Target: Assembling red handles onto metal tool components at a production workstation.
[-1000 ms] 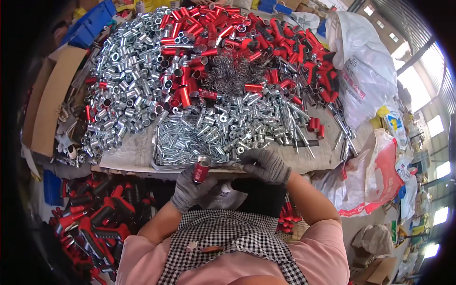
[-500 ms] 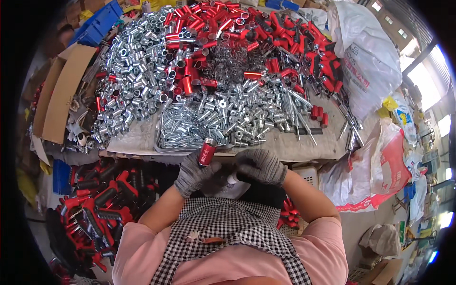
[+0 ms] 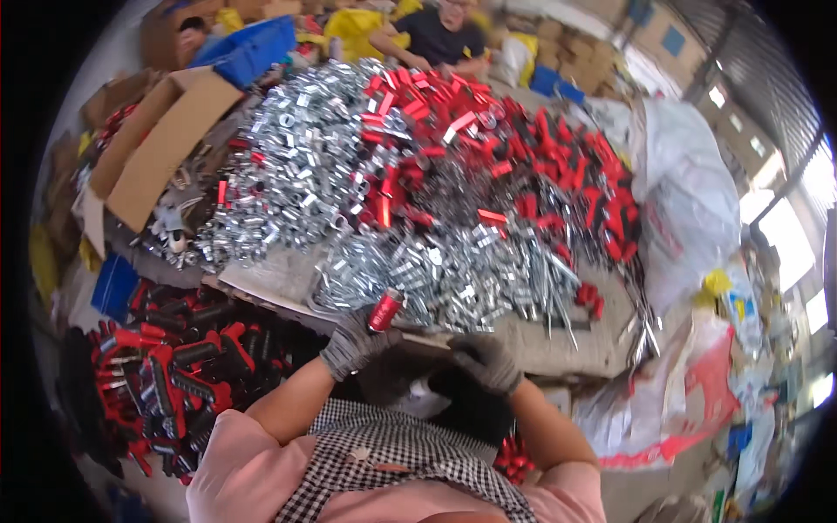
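1. Your left hand, in a grey glove, is closed around a red cylindrical handle that sticks up tilted above the fingers, at the near table edge.
2. Your right hand, dark-gloved, is curled just beside it; can't tell what it holds.
3. Silver metal parts are heaped just beyond the handle.
4. Open cardboard box is far left, blue bin behind it, white sack on the right.
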Tool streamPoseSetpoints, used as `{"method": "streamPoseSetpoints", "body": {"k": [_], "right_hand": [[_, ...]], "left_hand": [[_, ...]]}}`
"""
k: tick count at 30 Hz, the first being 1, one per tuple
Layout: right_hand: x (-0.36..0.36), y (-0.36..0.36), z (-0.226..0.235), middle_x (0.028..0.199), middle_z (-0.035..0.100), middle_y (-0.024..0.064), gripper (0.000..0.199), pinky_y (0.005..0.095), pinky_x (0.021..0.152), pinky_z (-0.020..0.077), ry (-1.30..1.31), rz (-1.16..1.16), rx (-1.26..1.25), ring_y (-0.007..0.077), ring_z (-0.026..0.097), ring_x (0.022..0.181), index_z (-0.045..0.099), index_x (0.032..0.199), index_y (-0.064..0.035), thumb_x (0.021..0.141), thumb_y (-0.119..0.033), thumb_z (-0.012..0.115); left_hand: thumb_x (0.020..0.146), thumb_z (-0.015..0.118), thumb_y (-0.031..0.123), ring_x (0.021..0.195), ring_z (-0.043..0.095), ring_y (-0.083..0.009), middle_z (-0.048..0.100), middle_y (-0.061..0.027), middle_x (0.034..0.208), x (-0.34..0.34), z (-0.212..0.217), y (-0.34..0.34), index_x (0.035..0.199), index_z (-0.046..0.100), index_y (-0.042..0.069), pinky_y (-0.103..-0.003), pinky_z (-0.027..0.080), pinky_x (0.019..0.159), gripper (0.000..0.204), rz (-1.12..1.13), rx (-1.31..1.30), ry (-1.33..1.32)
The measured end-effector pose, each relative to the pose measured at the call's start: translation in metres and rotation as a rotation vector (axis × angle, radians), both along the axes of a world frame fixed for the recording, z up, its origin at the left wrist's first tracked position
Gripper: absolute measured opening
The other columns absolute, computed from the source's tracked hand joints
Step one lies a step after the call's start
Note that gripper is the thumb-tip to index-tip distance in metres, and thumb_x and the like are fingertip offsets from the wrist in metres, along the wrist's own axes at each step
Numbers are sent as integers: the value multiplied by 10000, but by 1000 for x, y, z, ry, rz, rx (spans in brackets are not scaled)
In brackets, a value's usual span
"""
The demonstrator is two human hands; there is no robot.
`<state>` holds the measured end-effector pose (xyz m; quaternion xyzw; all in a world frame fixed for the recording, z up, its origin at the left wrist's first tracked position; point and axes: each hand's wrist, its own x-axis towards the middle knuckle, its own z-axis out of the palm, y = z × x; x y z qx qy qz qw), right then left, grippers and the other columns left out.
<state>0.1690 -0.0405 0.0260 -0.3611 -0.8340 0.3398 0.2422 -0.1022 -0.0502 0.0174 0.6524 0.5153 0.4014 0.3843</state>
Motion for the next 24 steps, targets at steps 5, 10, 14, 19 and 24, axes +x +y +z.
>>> {"method": "streamPoseSetpoints", "body": {"k": [5,10,14,19,24], "right_hand": [[-8,6,-21,854,667,161,196,355,707,510,100,-364,-110,284,654,778,649,956,-10,842,-167,616],[-28,17,-45,872,670,148,181,371,697,514,33,-246,70,294,654,784,652,945,-30,821,-158,622],[-41,21,-47,811,677,125,151,378,670,515,-70,-249,149,296,657,730,685,861,-66,790,-190,636],[-42,24,-50,770,652,144,144,376,625,495,14,-288,197,285,638,676,679,856,-56,793,-178,637],[-45,21,-28,764,642,124,104,349,623,494,18,-296,125,247,633,687,646,903,-58,806,-94,635]], "left_hand": [[749,755,283,580,568,-130,578,-42,659,-11,8,3,917,564,30,-294,459,537,358,89,6,-142],[758,754,244,547,530,-104,563,-15,660,-18,-13,7,905,563,45,-268,439,506,312,120,-225,-279],[794,713,260,526,526,-110,559,-14,645,-21,-28,16,885,573,61,-272,431,501,261,35,-108,-193],[770,712,309,620,564,-170,590,-47,695,-24,-33,22,859,586,53,-351,456,584,299,44,117,-114],[749,740,264,755,594,-211,614,-89,820,-33,-25,4,1037,588,40,-358,469,708,395,-3,-62,-120]]}}
